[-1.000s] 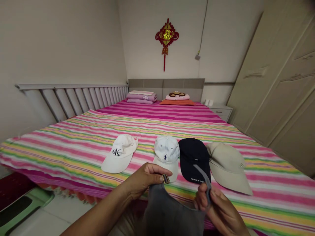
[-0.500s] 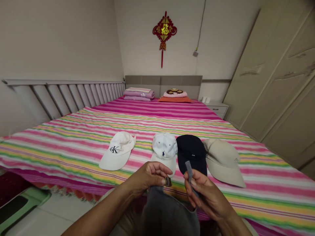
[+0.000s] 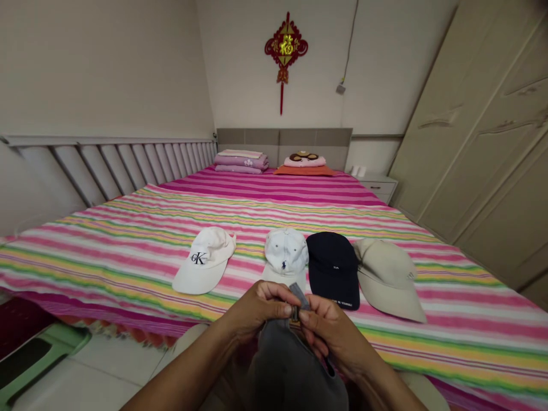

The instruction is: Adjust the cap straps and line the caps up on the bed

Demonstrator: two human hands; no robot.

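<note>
A dark grey cap (image 3: 295,368) hangs below my hands at the bed's near edge, its back opening towards me. My left hand (image 3: 268,305) pinches the metal buckle (image 3: 295,313) at one side of that opening. The grey strap (image 3: 299,294) is between the fingers of my right hand (image 3: 323,322), its free end pointing up right at the buckle. Whether the strap passes through the buckle is hidden by my fingers. Beyond lie a white cap with a small dark emblem (image 3: 286,251) and a navy cap (image 3: 334,262).
An off-white cap with black letters (image 3: 206,260) lies at the left, a beige cap (image 3: 391,277) at the right, on the striped bedspread (image 3: 137,257). Folded bedding (image 3: 242,162) is by the headboard. A green stool (image 3: 55,348) stands at the lower left.
My right hand has moved left with the strap, bringing its end against the buckle. My left hand stays on the buckle. The caps on the bed lie as before.
</note>
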